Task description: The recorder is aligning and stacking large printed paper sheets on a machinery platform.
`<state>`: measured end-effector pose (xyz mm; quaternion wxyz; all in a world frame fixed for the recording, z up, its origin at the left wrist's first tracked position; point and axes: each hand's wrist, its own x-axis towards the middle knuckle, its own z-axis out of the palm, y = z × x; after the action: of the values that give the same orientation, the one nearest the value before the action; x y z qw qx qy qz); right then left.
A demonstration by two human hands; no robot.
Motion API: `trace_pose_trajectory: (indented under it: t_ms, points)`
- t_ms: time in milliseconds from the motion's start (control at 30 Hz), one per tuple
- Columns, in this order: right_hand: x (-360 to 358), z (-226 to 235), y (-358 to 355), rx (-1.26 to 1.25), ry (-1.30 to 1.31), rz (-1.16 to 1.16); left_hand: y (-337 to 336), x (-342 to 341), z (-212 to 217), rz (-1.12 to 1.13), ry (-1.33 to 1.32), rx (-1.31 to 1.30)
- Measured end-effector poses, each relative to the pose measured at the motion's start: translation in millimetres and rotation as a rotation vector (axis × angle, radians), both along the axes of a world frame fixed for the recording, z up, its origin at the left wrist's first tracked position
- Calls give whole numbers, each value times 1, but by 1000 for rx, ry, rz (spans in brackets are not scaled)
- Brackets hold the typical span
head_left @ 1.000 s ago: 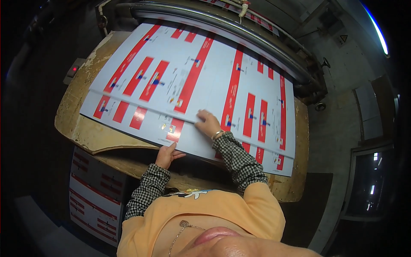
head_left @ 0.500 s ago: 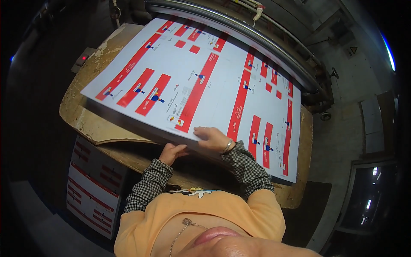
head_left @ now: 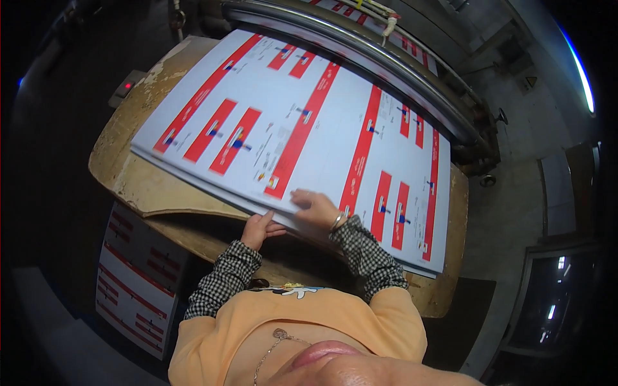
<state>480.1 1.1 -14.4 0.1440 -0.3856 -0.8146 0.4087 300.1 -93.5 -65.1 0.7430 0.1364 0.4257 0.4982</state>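
A large white printed sheet (head_left: 335, 138) with red bars and small blue figures tops a stack of sheets on a worn wooden table (head_left: 116, 161). Its far end reaches the metal roller (head_left: 360, 48) of a machine. My right hand (head_left: 315, 209) lies on the sheet close to the near edge, fingers extended and slightly blurred. Just left of it, my left hand (head_left: 259, 230) touches the stack's near edge (head_left: 225, 202), thumb and fingers apart. Neither hand visibly grips a sheet, though the undersides of both are hidden.
Beyond the roller, more printed sheet (head_left: 412, 48) shows. A control box (head_left: 125, 87) with a red light sits left of the table. Lower left stand similar printed sheets (head_left: 135, 289). A handwheel (head_left: 502, 112) juts from the machine's right side.
The printed pattern on top differs, and the small red squares are out of sight. Printed sheet now shows beyond the roller. The stack's near edge looks thicker; my hands have barely moved.
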Motion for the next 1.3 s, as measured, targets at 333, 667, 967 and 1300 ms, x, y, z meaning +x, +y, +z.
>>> trace_pose_trajectory:
  t_ms: [333, 667, 967, 1300]
  points:
    - [-23, 6, -18, 215, -472, 89, 0, -1, 0, -14, 7, 10]
    - [7, 53, -3, -210, 62, 0, -2, -3, -1, -69, 20, 32]
    - [7, 15, -18, -66, 0, 3, 5, 4, 2, 22, 66, -5]
    - [-3, -36, 49, 133, -91, -427, 3, 2, 2, 32, 26, 6]
